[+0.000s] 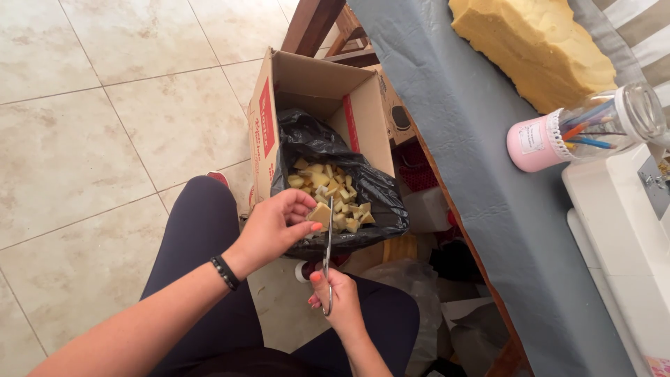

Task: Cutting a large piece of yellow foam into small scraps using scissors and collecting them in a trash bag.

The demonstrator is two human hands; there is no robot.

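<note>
Nearest the camera, the left hand [276,227] pinches a small yellow foam piece [320,214] between thumb and fingertips — soft, spongy, blocky. Beside it the right hand [338,300] is closed through the handles of steel scissors [328,244], blades at the piece. Cutting looks underway; the next snip needs a steady hold above the black bag [370,188] of cubes, inside a cardboard box [307,84].

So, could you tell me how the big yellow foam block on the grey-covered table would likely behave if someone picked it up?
The big yellow foam block looks porous with ragged edges, so probably light for its bulk and squashy. Its rough surface should grip well rather than slip. It lies broad and flat on the grey-covered table, so rolling seems unlikely.
</note>
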